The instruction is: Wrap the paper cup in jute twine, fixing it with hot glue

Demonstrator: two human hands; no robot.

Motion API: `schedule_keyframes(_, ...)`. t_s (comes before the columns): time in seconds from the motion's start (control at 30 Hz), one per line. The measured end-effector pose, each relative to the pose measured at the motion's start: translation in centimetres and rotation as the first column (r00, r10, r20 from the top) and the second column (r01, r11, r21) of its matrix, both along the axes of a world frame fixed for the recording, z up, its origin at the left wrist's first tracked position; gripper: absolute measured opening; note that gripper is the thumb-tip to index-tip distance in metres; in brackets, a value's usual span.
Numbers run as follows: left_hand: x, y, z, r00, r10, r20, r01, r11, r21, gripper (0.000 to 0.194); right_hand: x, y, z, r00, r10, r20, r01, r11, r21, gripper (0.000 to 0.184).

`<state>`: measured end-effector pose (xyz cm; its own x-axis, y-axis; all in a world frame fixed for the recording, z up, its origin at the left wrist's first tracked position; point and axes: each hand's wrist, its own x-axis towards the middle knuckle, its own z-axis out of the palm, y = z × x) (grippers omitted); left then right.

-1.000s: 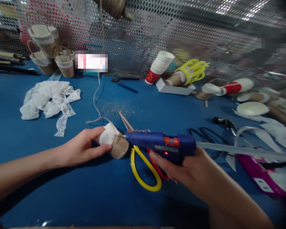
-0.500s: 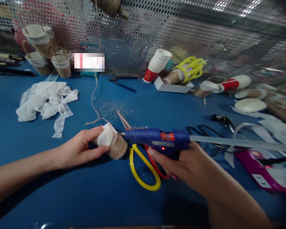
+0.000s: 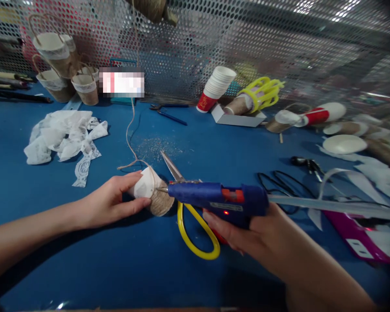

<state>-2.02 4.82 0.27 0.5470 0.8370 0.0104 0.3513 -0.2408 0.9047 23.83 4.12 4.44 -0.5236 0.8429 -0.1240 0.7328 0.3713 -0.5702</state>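
Note:
My left hand [image 3: 117, 199] is closed around a paper cup [image 3: 143, 185] that lies tilted on its side, its lower part wrapped in brown twine. A loose strand of twine [image 3: 129, 130] runs from the cup up toward a spool [image 3: 149, 9] hanging at the top. In my right hand [image 3: 247, 229] is a blue hot glue gun [image 3: 198, 193] with a red light on and a long clear glue stick in its rear. The nozzle points at the cup, at the edge of the wound twine. Scissors [image 3: 181, 229] with yellow and red handles lie partly under the glue gun.
White lace [image 3: 58, 134] is heaped at the left, below several twine-covered cups with handles [image 3: 85, 89]. Blue pliers [image 3: 170, 113] lie at the back near stacked paper cups [image 3: 216, 89] and a white box [image 3: 238, 119]. On the right are cables [image 3: 279, 184] and a purple power strip [image 3: 351, 236].
The glue gun has moved slightly down, and its nozzle has shifted left and down along the cup's twine edge. My left hand keeps its hold on the cup.

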Motion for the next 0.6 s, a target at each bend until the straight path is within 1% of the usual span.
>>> schedule_keyframes(0.13,0.1,0.0,0.0,1.000,0.012,-0.001,-0.012,1.000,-0.016,0.022,-0.4,-0.4,0.3,1.000,0.003,0.011,-0.004,0.999,0.052,0.031)
schedule_keyframes(0.23,0.1,0.0,0.0,1.000,0.027,-0.005,-0.027,1.000,-0.015,0.022,-0.8,-0.4,0.6,0.999,0.027,-0.022,-0.024,0.992,0.121,0.027)
schedule_keyframes(0.3,0.1,0.0,0.0,1.000,0.027,-0.009,-0.027,1.000,-0.014,0.021,-0.8,-0.4,0.5,0.999,0.023,-0.041,-0.017,0.991,0.133,0.026)
schedule_keyframes(0.37,0.1,0.0,0.0,1.000,0.010,-0.009,-0.010,1.000,-0.001,0.020,-0.4,-0.2,0.1,0.999,0.004,-0.038,0.000,0.995,0.103,0.027)
schedule_keyframes(0.47,0.0,0.2,0.0,1.000,-0.031,-0.006,0.031,0.998,0.051,0.016,0.0,0.1,-0.3,0.999,-0.030,-0.014,0.030,0.999,0.018,0.037)
schedule_keyframes(0.53,0.0,0.2,0.0,0.999,-0.051,-0.008,0.051,0.995,0.087,0.014,0.1,0.5,-0.3,0.998,-0.058,-0.021,0.057,0.998,-0.022,0.042)
schedule_keyframes(0.6,-0.1,0.3,0.0,0.998,-0.060,-0.013,0.061,0.991,0.121,0.014,-0.1,0.8,-0.1,0.997,-0.069,-0.037,0.067,0.997,-0.040,0.043)
